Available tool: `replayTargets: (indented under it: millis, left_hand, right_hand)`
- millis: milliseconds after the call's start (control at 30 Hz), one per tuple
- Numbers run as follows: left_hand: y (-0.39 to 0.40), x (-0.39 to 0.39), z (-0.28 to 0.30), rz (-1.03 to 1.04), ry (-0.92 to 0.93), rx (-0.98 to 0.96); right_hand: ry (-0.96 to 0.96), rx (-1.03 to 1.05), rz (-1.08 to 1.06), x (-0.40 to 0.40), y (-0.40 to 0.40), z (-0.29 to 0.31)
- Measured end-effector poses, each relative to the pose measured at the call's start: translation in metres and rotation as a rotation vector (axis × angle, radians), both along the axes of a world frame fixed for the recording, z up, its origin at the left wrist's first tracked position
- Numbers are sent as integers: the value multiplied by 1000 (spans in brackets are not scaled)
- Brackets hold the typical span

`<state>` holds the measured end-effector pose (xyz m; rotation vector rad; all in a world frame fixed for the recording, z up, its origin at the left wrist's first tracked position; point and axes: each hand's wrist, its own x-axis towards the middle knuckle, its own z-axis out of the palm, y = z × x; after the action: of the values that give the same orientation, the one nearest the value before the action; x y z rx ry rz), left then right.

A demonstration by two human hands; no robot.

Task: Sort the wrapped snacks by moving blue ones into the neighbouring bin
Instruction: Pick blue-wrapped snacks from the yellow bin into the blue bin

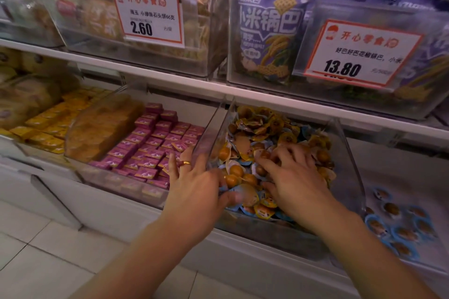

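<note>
Reaching into the mixed bin, the right hand spreads relaxed fingers over the snacks, apparently hunting blue-wrapped snacks among orange ones. The left hand steadies the bin's near corner, thumb inside, fingers straight. Sorted blue ones lie in the neighbouring bin, right.

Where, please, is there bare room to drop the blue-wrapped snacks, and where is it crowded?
The neighbouring bin on the right shows bare floor above and around its few blue-wrapped snacks. The clear middle bin is heaped with mixed yellow and blue wrappers; both the left hand and right hand work there.
</note>
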<state>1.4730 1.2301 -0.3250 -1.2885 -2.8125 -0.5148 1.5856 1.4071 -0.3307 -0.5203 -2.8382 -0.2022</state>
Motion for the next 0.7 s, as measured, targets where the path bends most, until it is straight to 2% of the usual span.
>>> replayTargets:
  millis: [67, 333, 467, 533, 633, 700]
  left_hand:
    - [1, 1, -1, 11, -26, 3]
    - [-2, 3, -4, 17, 76, -58]
    - [2, 8, -1, 60, 93, -122]
    - [4, 8, 3, 66, 70, -150]
    - [6, 9, 8, 77, 7, -171]
    - [5, 8, 9, 71, -34, -152]
  right_hand:
    - [51, -20, 21, 1, -1, -2]
    - [254, -127, 42, 17, 2, -5]
    - [346, -88, 57, 18, -3, -2]
    - [317, -73, 64, 16, -3, -4]
    - [156, -19, 62, 11, -2, -8]
    - [137, 10, 43, 5, -2, -9]
